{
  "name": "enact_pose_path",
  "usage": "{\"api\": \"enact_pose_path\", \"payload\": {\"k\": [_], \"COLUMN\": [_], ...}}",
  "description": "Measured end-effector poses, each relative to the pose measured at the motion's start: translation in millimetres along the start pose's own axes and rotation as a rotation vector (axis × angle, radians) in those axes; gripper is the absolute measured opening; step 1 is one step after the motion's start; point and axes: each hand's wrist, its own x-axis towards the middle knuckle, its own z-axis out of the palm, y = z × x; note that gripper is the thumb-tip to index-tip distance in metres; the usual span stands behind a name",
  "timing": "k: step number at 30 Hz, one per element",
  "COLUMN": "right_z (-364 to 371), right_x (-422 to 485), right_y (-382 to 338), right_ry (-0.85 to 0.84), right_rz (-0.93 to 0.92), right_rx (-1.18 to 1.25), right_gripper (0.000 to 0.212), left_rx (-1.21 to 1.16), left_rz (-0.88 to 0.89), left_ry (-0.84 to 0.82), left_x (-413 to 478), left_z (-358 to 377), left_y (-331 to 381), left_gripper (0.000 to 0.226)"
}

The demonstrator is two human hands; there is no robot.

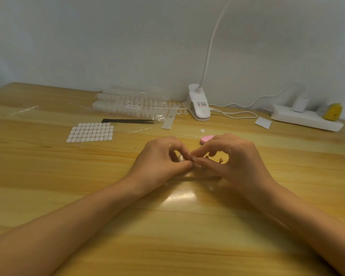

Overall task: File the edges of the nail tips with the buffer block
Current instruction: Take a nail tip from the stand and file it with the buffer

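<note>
Light wood-grain laminate table (48,176), glossy, with a glare patch between the forearms; it butts against a plain white wall (127,46).

Head view, along the wall: a heap of clear plastic nail-tip strips in wrappers (131,102), a white clip-on lamp with a bendy neck (199,104), and a white power strip (307,118) with a yellow object (332,111) at its end. Nearer lie a thin black strip (127,121) and a sheet of small white oval stickers (91,132).

The left hand (161,156) is curled, thumb and forefinger pinching a small clear nail tip (180,157) just above the table. The right hand (233,158) is also curled, thumb and forefinger pressed together against the left fingertips; what they pinch I cannot tell.

The pink oval buffer block (206,138) lies on the table just beyond the right knuckles, partly hidden, in neither hand.
</note>
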Motion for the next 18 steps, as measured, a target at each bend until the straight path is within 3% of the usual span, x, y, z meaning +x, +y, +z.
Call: {"api": "enact_pose_path", "payload": {"k": [12,16,18], "right_z": [5.4,-7.4,-20.0], "right_x": [-4.6,3.1,16.1], "right_y": [-0.6,1.4,13.8], "right_ry": [0.027,-0.005,0.000], "right_rz": [0.074,0.083,0.114], "right_rx": [0.062,0.134,0.128], "right_gripper": [0.013,0.031,0.027], "left_rx": [-0.003,0.013,0.020], "left_rz": [0.023,0.039,0.035], "left_ry": [-0.016,-0.024,-0.088], "left_x": [0.0,0.1,1.3], "left_z": [-2.8,-2.0,-4.9], "left_y": [3.0,2.4,2.2], "left_gripper": [0.007,0.009,0.014]}}
